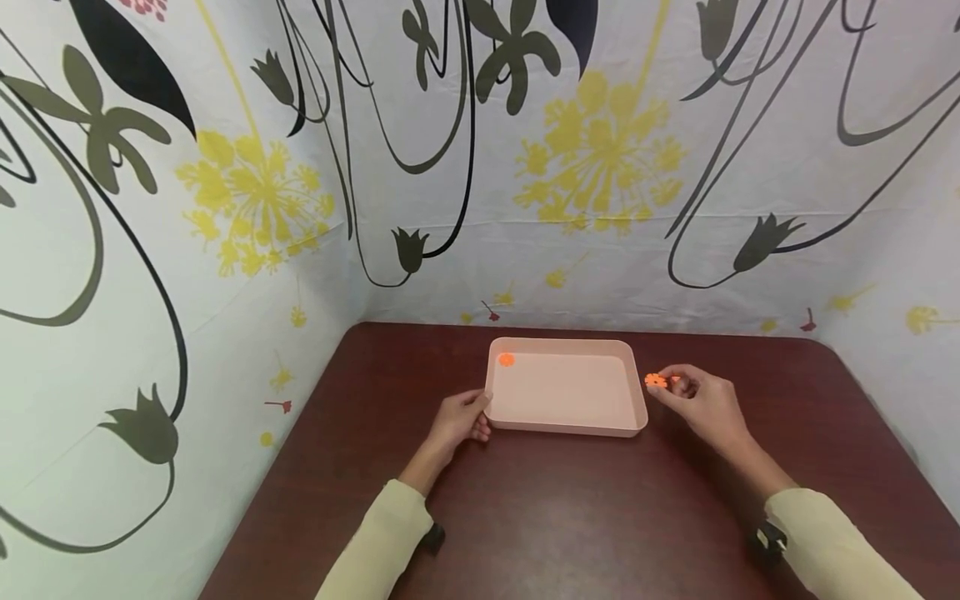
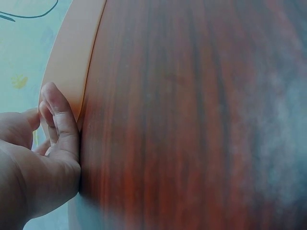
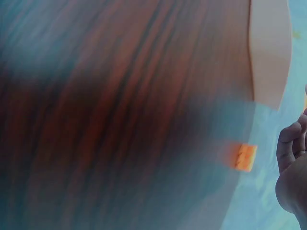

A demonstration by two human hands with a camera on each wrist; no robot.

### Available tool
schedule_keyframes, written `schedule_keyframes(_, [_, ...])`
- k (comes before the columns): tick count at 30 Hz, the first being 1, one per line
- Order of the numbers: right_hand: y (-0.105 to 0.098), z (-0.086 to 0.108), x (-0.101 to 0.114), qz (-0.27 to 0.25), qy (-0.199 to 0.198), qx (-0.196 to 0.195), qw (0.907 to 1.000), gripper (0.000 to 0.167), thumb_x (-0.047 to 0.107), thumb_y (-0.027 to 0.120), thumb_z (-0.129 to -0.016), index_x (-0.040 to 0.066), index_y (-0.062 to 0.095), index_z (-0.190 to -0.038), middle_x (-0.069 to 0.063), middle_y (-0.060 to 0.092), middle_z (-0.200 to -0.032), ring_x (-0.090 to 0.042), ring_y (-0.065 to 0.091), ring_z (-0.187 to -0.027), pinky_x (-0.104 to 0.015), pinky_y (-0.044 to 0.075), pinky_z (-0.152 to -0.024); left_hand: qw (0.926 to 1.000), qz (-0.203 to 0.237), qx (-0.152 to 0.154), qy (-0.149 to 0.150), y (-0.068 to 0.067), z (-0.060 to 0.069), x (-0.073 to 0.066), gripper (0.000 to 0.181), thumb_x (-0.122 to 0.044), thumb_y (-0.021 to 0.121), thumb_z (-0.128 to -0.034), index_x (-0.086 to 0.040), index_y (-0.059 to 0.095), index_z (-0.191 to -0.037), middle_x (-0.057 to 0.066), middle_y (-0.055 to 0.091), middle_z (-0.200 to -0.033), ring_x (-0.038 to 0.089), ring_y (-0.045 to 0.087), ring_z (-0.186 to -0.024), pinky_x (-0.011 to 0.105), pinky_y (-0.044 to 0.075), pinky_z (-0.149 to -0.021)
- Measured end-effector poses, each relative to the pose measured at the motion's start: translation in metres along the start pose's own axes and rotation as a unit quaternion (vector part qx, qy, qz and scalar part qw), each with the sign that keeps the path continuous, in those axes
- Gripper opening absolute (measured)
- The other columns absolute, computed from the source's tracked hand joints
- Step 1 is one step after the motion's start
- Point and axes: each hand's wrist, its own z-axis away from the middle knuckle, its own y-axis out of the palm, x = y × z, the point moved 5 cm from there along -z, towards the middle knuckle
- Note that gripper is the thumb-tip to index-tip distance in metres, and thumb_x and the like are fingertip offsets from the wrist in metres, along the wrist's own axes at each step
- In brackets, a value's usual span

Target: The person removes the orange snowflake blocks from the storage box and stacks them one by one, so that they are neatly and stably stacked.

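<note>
A shallow pale-pink tray [image 1: 566,392] with rounded corners stands on the table. One flat orange flower-shaped piece [image 1: 507,360] lies inside, by its far left corner. My left hand [image 1: 457,421] grips the tray's left wall near the front corner, thumb at the rim and fingers outside. Just beyond the tray's right wall, my right hand [image 1: 708,407] pinches another orange flower-shaped piece [image 1: 656,381] between thumb and fingertips. Partly hidden behind that hand is more orange, seen in the right wrist view as a small orange stack [image 3: 246,157] on the table.
The dark reddish-brown wooden table [image 1: 555,517] reaches back to a white cloth [image 1: 435,183] printed with flowers and stems. This cloth hangs behind the table and on both sides. A dark band [image 1: 771,537] sits on the right sleeve.
</note>
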Motion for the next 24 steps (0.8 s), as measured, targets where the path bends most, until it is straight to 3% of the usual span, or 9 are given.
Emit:
schedule_keyframes(11, [-0.014,-0.002,-0.028,0.042,0.081,-0.015,0.9957,0.040,0.040,0.083,-0.092,0.005,0.074,-0.109,-0.006,0.066,-0.074,-0.005,0.050,-0.057,-0.023,0.040,-0.049,1.0000,-0.005,-0.001,0.002,-0.002,0.000,0.001,0.055,-0.042,0.066,-0.1050,-0.006,0.062,-0.146,0.001,0.063,-0.074,0.012,0.067,-0.062,0.029,0.065,-0.062])
schedule_keyframes(17, [-0.013,0.000,-0.039,0.002,0.126,0.006,0.9920,0.045,0.037,0.078,-0.097,-0.001,0.070,-0.120,-0.011,0.067,-0.077,-0.009,0.059,-0.046,-0.025,0.052,-0.043,1.0000,-0.004,0.005,0.003,0.000,0.001,-0.001,0.055,-0.041,0.066,-0.1053,-0.006,0.061,-0.147,0.001,0.062,-0.074,0.012,0.067,-0.062,0.029,0.066,-0.062])
schedule_keyframes(24, [-0.007,-0.002,-0.047,-0.043,0.148,0.028,0.9876,0.042,0.030,0.076,-0.100,0.000,0.068,-0.128,-0.012,0.066,-0.081,-0.009,0.064,-0.055,-0.029,0.060,-0.047,0.9999,-0.009,0.006,-0.004,0.000,0.002,-0.002,0.057,-0.043,0.065,-0.1054,-0.006,0.060,-0.148,0.001,0.063,-0.075,0.011,0.067,-0.062,0.029,0.066,-0.063])
